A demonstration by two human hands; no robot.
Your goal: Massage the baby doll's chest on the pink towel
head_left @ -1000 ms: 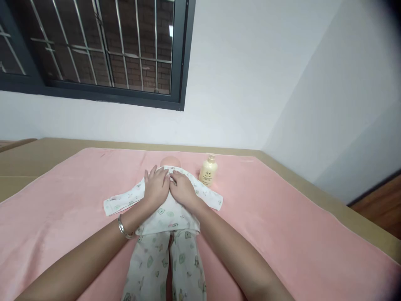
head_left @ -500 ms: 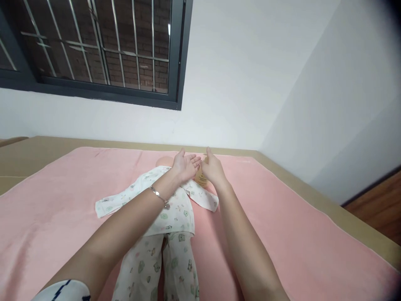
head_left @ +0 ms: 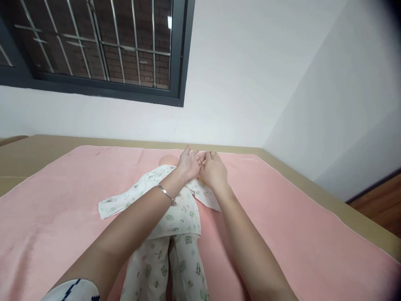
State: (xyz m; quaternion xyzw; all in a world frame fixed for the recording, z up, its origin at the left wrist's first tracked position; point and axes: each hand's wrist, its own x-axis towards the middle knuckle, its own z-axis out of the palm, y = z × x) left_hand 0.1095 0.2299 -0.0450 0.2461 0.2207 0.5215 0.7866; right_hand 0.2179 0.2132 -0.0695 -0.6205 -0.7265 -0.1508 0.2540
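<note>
My left hand (head_left: 190,164) is palm up with fingers stretched out, above the upper body of a doll lying on its back. My right hand (head_left: 214,170) is curled close beside it, its fingertips at the left fingers. A thin yellowish strip of a bottle (head_left: 203,181) shows under my right hand; the rest of it is hidden. The doll wears a white patterned top (head_left: 183,215) and matching trousers (head_left: 184,263). Its peach-coloured head (head_left: 168,160) shows left of my left hand, and one sleeve (head_left: 114,204) reaches out to the left.
A pink mat (head_left: 275,209) lies under the doll on a tan surface (head_left: 37,156). Behind it stands a white wall (head_left: 232,83) with a dark-framed, barred window (head_left: 109,46) at upper left. Brown wood panelling (head_left: 380,213) is at the right edge.
My right hand has turned, its thumb no longer pointing up, and come closer to my left hand. The yellowish bottle with dark print, plainer before, is now mostly covered.
</note>
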